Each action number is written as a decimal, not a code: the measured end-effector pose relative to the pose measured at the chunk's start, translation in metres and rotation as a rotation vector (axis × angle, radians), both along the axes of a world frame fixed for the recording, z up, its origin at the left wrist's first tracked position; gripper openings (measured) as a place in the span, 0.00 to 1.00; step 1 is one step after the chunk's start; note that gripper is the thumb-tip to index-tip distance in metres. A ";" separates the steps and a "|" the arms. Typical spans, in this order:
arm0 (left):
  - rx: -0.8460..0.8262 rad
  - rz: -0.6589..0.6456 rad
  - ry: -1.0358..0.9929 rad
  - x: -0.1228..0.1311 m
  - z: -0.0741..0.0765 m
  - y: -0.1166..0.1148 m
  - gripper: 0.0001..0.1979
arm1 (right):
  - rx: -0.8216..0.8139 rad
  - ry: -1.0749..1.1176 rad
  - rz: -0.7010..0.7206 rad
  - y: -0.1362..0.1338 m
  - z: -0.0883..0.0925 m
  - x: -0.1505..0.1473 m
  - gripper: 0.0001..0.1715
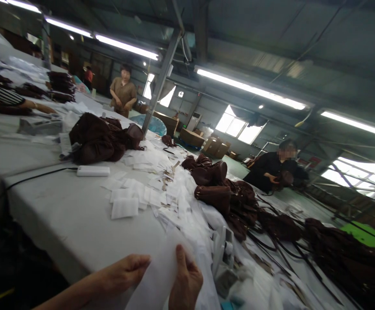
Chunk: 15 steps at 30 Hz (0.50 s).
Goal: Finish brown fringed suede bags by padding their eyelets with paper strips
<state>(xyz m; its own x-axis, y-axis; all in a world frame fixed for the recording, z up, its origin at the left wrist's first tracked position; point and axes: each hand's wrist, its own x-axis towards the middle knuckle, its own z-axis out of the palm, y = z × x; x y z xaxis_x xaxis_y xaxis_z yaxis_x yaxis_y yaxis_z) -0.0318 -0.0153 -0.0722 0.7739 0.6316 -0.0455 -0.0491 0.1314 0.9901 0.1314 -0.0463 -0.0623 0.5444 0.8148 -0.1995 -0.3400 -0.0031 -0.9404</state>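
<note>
Both my hands are at the bottom edge of the view, holding one thin white sheet (161, 275) over the near edge of the white table (67, 215). My left hand (122, 271) pinches the sheet's left side with thumb and fingers closed. My right hand (185, 280) grips its right side, thumb on top. Just beyond lie several scattered white paper pieces (132, 198) and a pile of dark brown bags (216, 185).
A white power strip (93, 171) with a black cord lies on the table to the left. More brown bags (100, 137) are heaped further back. Two people work across the table (271, 170) and at the far end (122, 92); a striped sleeve (0, 94) reaches in at left.
</note>
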 end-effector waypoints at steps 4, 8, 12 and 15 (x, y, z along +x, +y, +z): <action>0.013 0.090 0.087 -0.012 0.002 -0.002 0.27 | -0.030 -0.132 -0.090 0.002 -0.007 0.003 0.30; 0.051 0.102 0.131 -0.016 0.000 0.000 0.28 | -0.018 -0.274 -0.211 0.003 -0.009 0.005 0.30; -0.013 -0.089 -0.016 -0.006 -0.001 -0.004 0.28 | 0.023 -0.315 -0.262 0.001 -0.002 0.006 0.30; -0.058 -0.126 -0.017 -0.004 -0.008 -0.017 0.24 | 0.003 -0.281 -0.284 -0.004 0.006 0.010 0.30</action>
